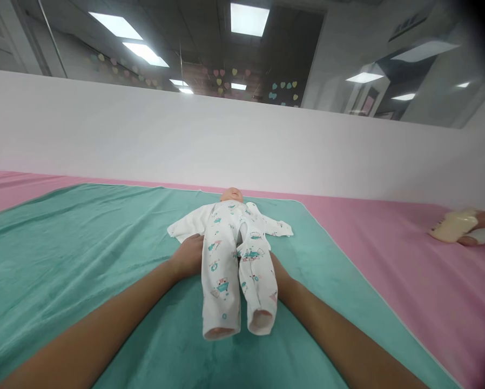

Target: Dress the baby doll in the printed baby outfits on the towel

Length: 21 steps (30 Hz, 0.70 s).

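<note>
A baby doll point(231, 194) lies on its back with its head away from me, in a white baby outfit point(222, 270) printed with small boats. The outfit's sleeves spread to both sides; its two trouser legs point toward me, and their open ends show no feet. My left hand point(190, 255) is at the left side of the outfit, its fingers curled in against the cloth, fingertips hidden. At the opposite side, my right hand point(280, 273) reaches behind the right trouser leg. Only its back edge and wrist show; the fingers are hidden.
A green blanket point(125, 237) lies under the doll, over a pink sheet point(372, 237). Behind stands a low white wall point(186, 140) topped by reflecting glass. At the far right, a pale yellowish object point(453, 224) sits beside a skin-toned shape I cannot make out.
</note>
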Motion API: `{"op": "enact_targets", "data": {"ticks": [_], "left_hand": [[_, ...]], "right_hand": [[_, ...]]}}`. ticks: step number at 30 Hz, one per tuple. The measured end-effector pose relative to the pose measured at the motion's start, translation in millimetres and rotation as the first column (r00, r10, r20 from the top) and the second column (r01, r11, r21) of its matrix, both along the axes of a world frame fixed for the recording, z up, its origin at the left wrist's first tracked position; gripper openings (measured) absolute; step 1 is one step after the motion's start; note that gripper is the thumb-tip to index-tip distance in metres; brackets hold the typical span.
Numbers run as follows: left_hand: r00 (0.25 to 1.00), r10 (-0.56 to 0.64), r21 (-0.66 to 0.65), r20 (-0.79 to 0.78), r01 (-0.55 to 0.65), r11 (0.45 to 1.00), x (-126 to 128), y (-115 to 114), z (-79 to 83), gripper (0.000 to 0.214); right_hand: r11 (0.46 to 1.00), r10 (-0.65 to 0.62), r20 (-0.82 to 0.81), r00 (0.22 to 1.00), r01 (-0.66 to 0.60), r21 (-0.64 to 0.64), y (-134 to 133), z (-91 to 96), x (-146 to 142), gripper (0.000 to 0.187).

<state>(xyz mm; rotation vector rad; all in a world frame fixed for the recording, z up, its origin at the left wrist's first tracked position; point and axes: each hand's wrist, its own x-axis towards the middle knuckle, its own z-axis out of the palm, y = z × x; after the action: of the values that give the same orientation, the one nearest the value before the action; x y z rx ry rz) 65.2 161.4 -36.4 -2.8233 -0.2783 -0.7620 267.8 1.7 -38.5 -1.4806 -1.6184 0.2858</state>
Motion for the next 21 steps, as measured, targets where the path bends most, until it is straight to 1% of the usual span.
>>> {"op": "enact_targets", "data": {"ticks": [2, 4, 5, 6, 8, 9, 10, 11, 13, 14, 15, 16, 17, 19, 20, 21], "left_hand": [[0.998, -0.027, 0.045, -0.051, 0.029, 0.999, -2, 1, -0.6, 0.017], [0.994, -0.043, 0.062, -0.103, 0.049, 0.997, -4, 2, -1.5, 0.017], [0.992, -0.046, 0.059, -0.119, 0.053, 0.997, -5, 2, -2.1, 0.016], [0.990, -0.051, 0.054, -0.131, 0.059, 0.997, -6, 3, -2.9, 0.014], [0.988, -0.066, 0.028, -0.140, 0.070, 0.997, -8, 3, -4.8, 0.013], [0.987, -0.074, 0.003, -0.141, 0.075, 0.997, -8, 4, -5.8, 0.013], [0.987, -0.084, -0.029, -0.140, 0.081, 0.996, -8, 4, -6.5, 0.013], [0.986, -0.098, -0.070, -0.135, 0.089, 0.994, -9, 4, -6.8, 0.014], [0.988, -0.116, -0.193, -0.101, 0.095, 0.977, -9, 4, -5.5, 0.016], [0.990, -0.117, -0.277, -0.076, 0.091, 0.957, -9, 4, -3.7, 0.017], [0.993, -0.111, -0.372, -0.051, 0.084, 0.924, -9, 4, -1.3, 0.018], [0.994, -0.103, -0.474, -0.027, 0.078, 0.877, -9, 4, 1.5, 0.019], [0.996, -0.091, -0.576, -0.006, 0.071, 0.814, -9, 4, 4.4, 0.020], [0.998, -0.059, -0.741, 0.022, 0.056, 0.669, -10, 4, 9.5, 0.019], [0.999, -0.036, -0.798, 0.030, 0.045, 0.601, -10, 3, 11.1, 0.019], [0.999, -0.005, -0.838, 0.035, 0.032, 0.545, -10, 3, 12.1, 0.018]], "right_hand": [[1.000, -0.026, 0.082, 0.996, 0.027, -0.003, -5, 6.6, 5, 0.019], [1.000, -0.015, 0.275, 0.961, 0.020, -0.017, -6, 9.8, 11, 0.015], [0.999, -0.011, 0.401, 0.916, 0.025, -0.031, -5, 10.0, 15, 0.012], [0.998, -0.009, 0.523, 0.852, 0.040, -0.048, -3, 9.4, 20, 0.010], [0.995, -0.004, 0.692, 0.722, 0.075, -0.072, 1, 6.4, 31, 0.008], [0.993, 0.003, 0.731, 0.682, 0.081, -0.080, 3, 4.4, 36, 0.008], [0.993, 0.013, 0.746, 0.666, 0.076, -0.085, 4, 2.4, 42, 0.009], [0.994, 0.028, 0.746, 0.665, 0.057, -0.089, 5, 0.5, 47, 0.011], [0.996, 0.064, 0.713, 0.698, 0.002, -0.091, 5, -2.1, 55, 0.016], [0.996, 0.082, 0.687, 0.722, -0.027, -0.091, 5, -2.6, 58, 0.020], [0.995, 0.100, 0.659, 0.745, -0.055, -0.088, 4, -2.6, 60, 0.023], [0.993, 0.117, 0.632, 0.766, -0.083, -0.082, 3, -2.1, 61, 0.024], [0.991, 0.132, 0.606, 0.784, -0.109, -0.075, 2, -1.3, 61, 0.025], [0.988, 0.152, 0.548, 0.822, -0.140, -0.064, 1, 0.8, 61, 0.027], [0.987, 0.159, 0.511, 0.845, -0.147, -0.064, 1, 1.8, 61, 0.027], [0.986, 0.165, 0.462, 0.871, -0.151, -0.068, 1, 2.6, 61, 0.027]]}}
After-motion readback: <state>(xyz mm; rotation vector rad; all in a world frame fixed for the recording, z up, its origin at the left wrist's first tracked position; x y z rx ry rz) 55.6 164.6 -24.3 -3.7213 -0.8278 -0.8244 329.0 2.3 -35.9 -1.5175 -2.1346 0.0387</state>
